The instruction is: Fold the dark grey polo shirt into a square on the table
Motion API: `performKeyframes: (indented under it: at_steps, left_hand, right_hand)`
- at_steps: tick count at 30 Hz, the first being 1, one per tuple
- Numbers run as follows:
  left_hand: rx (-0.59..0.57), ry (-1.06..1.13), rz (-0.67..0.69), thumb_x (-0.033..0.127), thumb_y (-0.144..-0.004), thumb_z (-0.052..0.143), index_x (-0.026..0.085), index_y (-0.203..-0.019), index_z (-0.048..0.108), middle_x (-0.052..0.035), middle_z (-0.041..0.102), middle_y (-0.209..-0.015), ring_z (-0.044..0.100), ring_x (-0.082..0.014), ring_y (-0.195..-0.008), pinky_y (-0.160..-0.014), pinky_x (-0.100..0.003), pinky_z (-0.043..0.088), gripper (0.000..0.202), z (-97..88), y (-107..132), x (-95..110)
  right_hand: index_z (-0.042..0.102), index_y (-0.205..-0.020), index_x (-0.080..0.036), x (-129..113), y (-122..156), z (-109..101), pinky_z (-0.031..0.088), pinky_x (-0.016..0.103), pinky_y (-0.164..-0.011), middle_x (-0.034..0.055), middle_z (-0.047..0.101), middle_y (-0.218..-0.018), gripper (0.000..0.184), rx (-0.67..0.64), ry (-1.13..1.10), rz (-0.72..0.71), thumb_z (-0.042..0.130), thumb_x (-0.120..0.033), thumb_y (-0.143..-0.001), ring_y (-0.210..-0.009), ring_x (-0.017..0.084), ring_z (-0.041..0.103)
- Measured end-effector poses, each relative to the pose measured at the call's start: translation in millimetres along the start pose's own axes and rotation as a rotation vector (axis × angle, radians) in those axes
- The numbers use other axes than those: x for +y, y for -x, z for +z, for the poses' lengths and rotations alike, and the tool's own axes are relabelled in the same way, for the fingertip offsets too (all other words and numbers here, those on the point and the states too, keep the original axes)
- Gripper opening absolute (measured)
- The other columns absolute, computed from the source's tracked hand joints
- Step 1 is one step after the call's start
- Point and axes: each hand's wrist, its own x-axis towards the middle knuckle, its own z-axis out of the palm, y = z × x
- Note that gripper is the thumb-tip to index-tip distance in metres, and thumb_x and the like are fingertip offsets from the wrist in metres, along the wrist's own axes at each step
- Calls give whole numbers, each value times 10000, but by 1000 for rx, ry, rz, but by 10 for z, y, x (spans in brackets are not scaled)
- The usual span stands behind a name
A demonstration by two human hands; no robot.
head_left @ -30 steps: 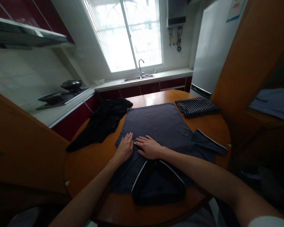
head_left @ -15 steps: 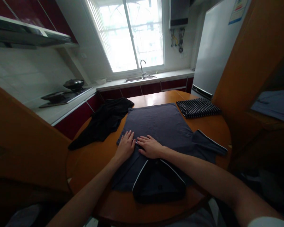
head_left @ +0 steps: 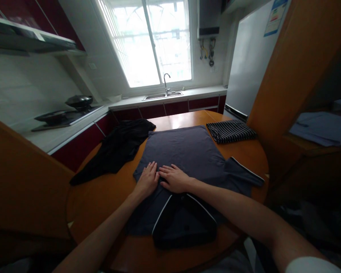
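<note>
A dark grey-blue polo shirt [head_left: 182, 146] lies spread over the round wooden table, its black, white-edged collar [head_left: 184, 240] toward me. One short sleeve [head_left: 241, 174] with white trim reaches out to the right; the left sleeve is not seen spread out. My left hand [head_left: 148, 178] rests flat on the shirt's left part, fingers stretched forward. Beside it, almost touching its fingers, my right hand [head_left: 174, 179] lies palm down on the cloth with its fingers pointing left. Neither hand grips anything that shows.
The wooden table [head_left: 102, 204] fills the middle. A crumpled black garment [head_left: 116, 148] lies on its left, a folded black-and-white striped garment [head_left: 231, 131] at its back right. Beyond stand a stove [head_left: 71, 115], a sink [head_left: 156, 96] and a fridge [head_left: 250, 64].
The camera view has shifted slightly, so the scene sits a little further left. Both hands stay flat on the shirt, side by side, in nearly the same place.
</note>
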Motion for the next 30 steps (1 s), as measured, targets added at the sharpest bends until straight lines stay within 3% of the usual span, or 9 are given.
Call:
performKeyframes:
  at_steps: [6,11,15,17,20,22,25,27,30]
  left_hand:
    - [10,37,-2,277,-963,315,51,-1457,444,-200,408,-1542,338,-293,-1459,-1175,-517,289,558,-1,-4,-15]
    - [-16,60,-8,274,-964,300,47,-1450,450,-198,407,-1543,334,-293,-1461,-1176,-513,291,558,-41,-9,6]
    - [22,-2,7,300,-976,308,55,-1454,446,-196,392,-1554,312,-314,-1469,-1173,-522,287,555,-54,5,9]
    - [39,-40,8,340,-982,316,49,-1451,447,-204,385,-1555,308,-338,-1466,-1164,-537,290,567,-70,3,-41]
    - [66,-36,-43,373,-963,365,41,-1419,478,-224,487,-1464,438,-330,-1380,-1121,-474,368,575,-150,-29,-221]
    - [71,-26,-119,396,-938,410,67,-1326,569,-207,599,-1311,551,-318,-1251,-1065,-434,424,533,-247,-57,-388]
    - [10,-4,-223,420,-896,454,130,-1028,698,-163,680,-1063,632,-308,-1056,-974,-414,470,401,-418,-87,-622]
    - [-62,76,-256,438,-870,476,156,-872,691,-138,692,-952,657,-287,-939,-876,-376,501,354,-512,-94,-723]
    - [-139,248,-273,473,-838,502,181,-790,658,-94,697,-847,661,-252,-808,-747,-326,508,335,-584,-87,-778]
  right_hand:
    - [507,-1414,-127,1,-1,-3,248,547,-1181,161,461,-1518,512,6,-17,9,503,-378,-966,-1445,287,358]
    - [553,-1352,-145,9,-23,-24,297,502,-1167,137,519,-1476,405,33,-58,41,376,-289,-1018,-1411,246,416]
    - [584,-1305,-133,24,-37,-8,309,451,-1167,151,528,-1463,372,58,-49,76,451,-258,-980,-1406,245,423]
    - [589,-1304,-137,32,-35,2,300,460,-1172,153,514,-1476,387,56,-45,67,496,-303,-967,-1416,258,407]
    - [591,-1313,-150,42,-26,4,299,473,-1173,147,502,-1487,402,41,-47,60,511,-329,-962,-1422,263,397]
    - [597,-1310,-154,46,-19,-2,301,475,-1172,145,502,-1488,402,32,-47,62,508,-336,-963,-1423,264,397]
    - [603,-1308,-148,46,-10,-10,303,483,-1171,147,502,-1488,398,23,-38,54,483,-321,-970,-1421,269,399]
    - [595,-1319,-138,44,-5,-16,302,489,-1172,149,499,-1490,403,21,-37,48,459,-296,-974,-1422,271,398]
    - [596,-1321,-138,39,0,-24,302,486,-1173,148,500,-1489,403,18,-33,43,444,-281,-976,-1424,269,395]
